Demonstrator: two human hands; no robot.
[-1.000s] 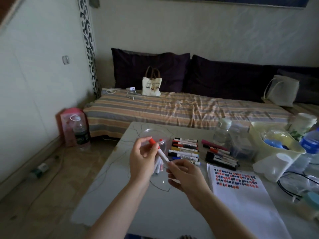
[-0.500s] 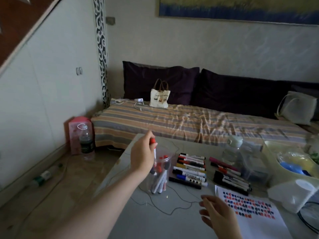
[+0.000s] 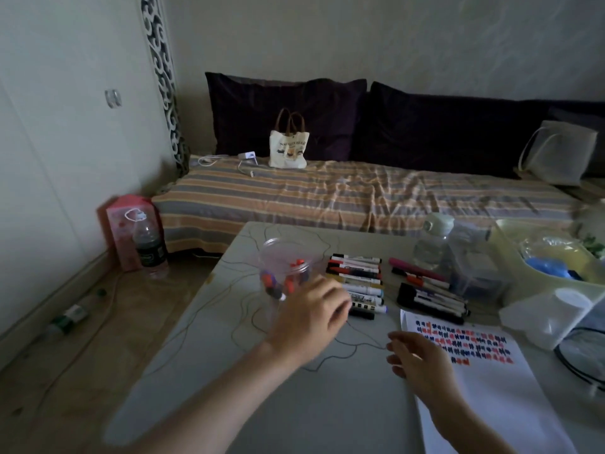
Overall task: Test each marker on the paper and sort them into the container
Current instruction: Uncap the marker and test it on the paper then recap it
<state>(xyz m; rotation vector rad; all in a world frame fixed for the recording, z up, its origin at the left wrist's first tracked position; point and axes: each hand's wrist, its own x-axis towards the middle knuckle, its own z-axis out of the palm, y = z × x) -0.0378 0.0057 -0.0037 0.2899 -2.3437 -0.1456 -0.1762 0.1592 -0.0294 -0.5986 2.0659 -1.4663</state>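
A clear plastic cup (image 3: pixel 281 257) on the grey table (image 3: pixel 294 404) holds several red- and dark-capped markers. Right of it lies a row of loose markers (image 3: pixel 357 270), with a second bunch of black markers (image 3: pixel 432 298) further right. The white paper (image 3: pixel 491 388), covered with red and dark test marks, lies at the front right. My left hand (image 3: pixel 311 319) hovers over the near end of the marker row, beside the cup, fingers loosely bent and holding nothing. My right hand (image 3: pixel 415 362) rests at the paper's left edge, fingers relaxed and empty.
A clear bottle (image 3: pixel 432 244) and a clear box (image 3: pixel 474 267) stand behind the markers. A pale yellow tub (image 3: pixel 510 237) and a white container (image 3: pixel 553 312) crowd the right side, with black cable (image 3: pixel 576 355) beside them. A striped sofa (image 3: pixel 327 194) runs behind the table.
My left hand dropped the red-capped marker into the cup, then moved right and down toward the marker row. My right hand let go of the marker and settled by the paper.
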